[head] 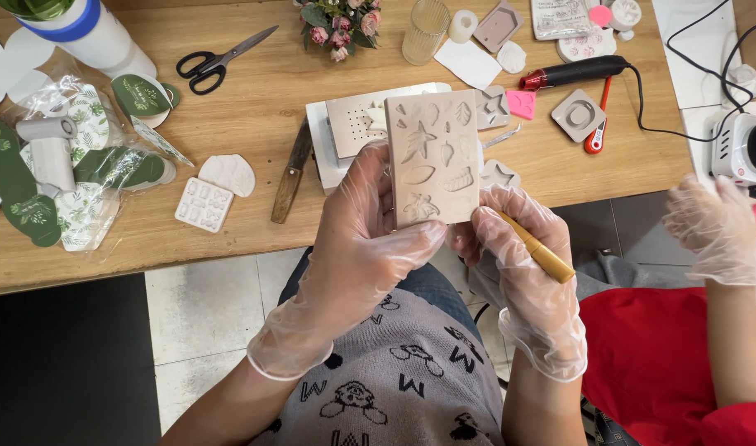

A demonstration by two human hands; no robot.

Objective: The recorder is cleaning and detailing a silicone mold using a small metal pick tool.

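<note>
Gripping a leaf mould over the table edge, left hand.

Lower edge of the pale beige rectangular silicone mould w/ leaf-shaped cavities is covered by gloved fingers. Tip of the slim yellow wooden-handled tool is hidden behind the right hand – can't tell what kind of point it has. White cylindrical bottle w/ blue band cut off at top edge. White machine w/ round dark opening cut off at right edge. A co-worker's gloved hand is blurred; whether it grips anything can't be told.
</note>
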